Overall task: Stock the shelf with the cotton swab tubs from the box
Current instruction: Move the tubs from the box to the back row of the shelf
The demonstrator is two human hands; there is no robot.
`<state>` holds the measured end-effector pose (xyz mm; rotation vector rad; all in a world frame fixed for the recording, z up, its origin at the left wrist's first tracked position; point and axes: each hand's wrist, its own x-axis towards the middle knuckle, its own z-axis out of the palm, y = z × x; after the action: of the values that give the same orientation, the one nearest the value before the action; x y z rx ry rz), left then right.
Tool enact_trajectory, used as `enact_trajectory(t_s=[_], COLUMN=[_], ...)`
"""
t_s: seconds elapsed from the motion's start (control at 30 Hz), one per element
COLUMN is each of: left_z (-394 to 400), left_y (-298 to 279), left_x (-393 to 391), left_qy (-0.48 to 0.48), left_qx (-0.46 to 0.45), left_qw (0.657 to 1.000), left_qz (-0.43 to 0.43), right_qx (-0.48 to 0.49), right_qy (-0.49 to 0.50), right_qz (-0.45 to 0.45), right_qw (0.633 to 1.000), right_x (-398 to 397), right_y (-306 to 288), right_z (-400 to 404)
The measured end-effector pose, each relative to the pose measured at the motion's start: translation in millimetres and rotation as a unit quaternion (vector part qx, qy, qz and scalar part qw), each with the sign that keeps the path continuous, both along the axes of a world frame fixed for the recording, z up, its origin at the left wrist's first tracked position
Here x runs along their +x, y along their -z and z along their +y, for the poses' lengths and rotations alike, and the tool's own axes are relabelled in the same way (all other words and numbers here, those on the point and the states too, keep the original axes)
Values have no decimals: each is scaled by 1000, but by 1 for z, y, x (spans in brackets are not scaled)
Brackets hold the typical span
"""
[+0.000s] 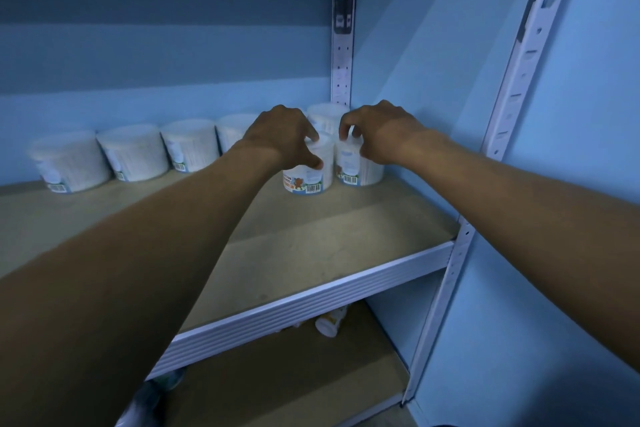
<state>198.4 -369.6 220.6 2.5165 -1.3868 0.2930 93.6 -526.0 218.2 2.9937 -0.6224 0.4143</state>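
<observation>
Both my arms reach deep into the shelf [311,246]. My left hand [284,135] grips the top of a white cotton swab tub [308,177] that stands on the board, its bear label and barcode facing me. My right hand [377,132] holds the top of a second tub [356,170] right beside it, near the back right corner. Another tub [325,118] stands behind these two. A row of several more tubs [131,152] runs along the back wall to the left. The box is out of view.
A white perforated upright [343,45] stands at the back corner, and another upright [519,80] stands at the front right. The blue side wall closes the right. On the lower shelf lies a small bottle [329,322].
</observation>
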Motion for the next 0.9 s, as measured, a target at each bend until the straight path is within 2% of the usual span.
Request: enact_trajectory(t_s=[0.6,0.9], left_z=[-36,-45], left_y=[5,6], left_x=[28,35], left_qy=[-4,-13], left_qx=[-1,1], left_qw=[1000,1000], left_qz=[-14,-16], right_qx=[36,23], right_qy=[-27,-20], right_qz=[-38,-51], right_qw=[998,998], right_x=[28,39], right_y=[3,7], right_z=[-35,-39])
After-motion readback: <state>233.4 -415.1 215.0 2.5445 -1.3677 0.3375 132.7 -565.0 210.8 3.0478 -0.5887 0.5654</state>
